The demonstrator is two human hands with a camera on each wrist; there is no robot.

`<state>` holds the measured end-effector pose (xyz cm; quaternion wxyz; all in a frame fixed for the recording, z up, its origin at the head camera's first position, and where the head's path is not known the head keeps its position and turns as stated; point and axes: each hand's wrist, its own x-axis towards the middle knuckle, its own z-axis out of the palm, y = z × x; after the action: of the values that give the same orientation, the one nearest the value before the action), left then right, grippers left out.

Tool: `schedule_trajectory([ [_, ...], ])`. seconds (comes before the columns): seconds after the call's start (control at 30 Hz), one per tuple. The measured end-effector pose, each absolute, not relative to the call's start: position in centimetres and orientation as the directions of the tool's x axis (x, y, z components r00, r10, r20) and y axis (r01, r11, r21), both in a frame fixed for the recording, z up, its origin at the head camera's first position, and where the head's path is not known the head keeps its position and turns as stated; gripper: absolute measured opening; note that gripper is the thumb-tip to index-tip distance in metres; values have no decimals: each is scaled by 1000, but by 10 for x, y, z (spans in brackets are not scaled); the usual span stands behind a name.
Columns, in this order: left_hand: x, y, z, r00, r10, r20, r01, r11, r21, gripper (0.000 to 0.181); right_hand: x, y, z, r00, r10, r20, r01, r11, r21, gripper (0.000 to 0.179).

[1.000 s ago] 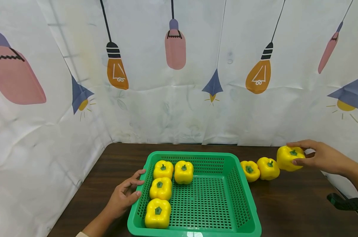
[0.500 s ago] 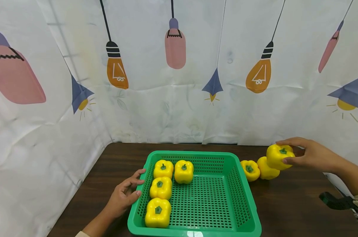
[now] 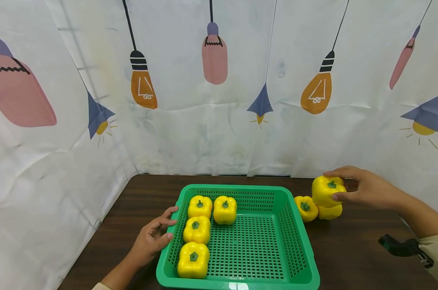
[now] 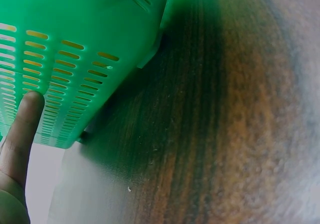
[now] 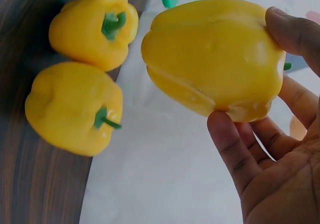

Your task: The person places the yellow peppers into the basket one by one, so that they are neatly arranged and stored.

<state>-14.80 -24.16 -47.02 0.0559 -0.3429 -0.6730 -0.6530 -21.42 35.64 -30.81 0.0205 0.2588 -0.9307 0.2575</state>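
Observation:
Between thumb and fingers, my right hand [image 3: 360, 187] grips a yellow bell pepper [image 3: 325, 192], held above the table. In the right wrist view the same bell pepper [image 5: 215, 59] shows its side, its green stem by the fingers. Two more yellow bell peppers [image 5: 93, 30] lie below it on the table; in the head view the held one partly hides one of them. My left hand [image 3: 151, 237] rests at the left rim of a green plastic basket [image 3: 298, 237], fingers loosely extended; one finger [image 4: 26, 119] touches its slotted wall in the left wrist view.
Inside the basket, several yellow bell peppers [image 3: 193, 259] stand along the left side and back left corner. The dark wooden table [image 3: 353, 249] surrounds the basket. Behind it hangs a white sheet [image 3: 189, 137] printed with lamps. A black strap [image 3: 403, 246] sticks out near the right sleeve.
My right hand has carried the bell pepper leftward toward the basket, passing over one of the peppers on the table. The left hand and the basket have stayed in place.

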Motion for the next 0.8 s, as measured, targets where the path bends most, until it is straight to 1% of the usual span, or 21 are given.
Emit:
schedule_trajectory([
  [0.37,-148,-240,-470,-758,386,526,528,-110,842,31,-215,332,-308,-843,-508,179,-522,688,-504,59],
  [0.63,-148,-240,-470,-760,384,524,530,-101,842,31,-214,314,-310,-811,-556,183,-559,643,-524,55],
  [0.8,-149,-241,-471,-756,382,531,543,-87,835,31,-215,305,-313,-796,-579,174,-563,606,-561,55],
])
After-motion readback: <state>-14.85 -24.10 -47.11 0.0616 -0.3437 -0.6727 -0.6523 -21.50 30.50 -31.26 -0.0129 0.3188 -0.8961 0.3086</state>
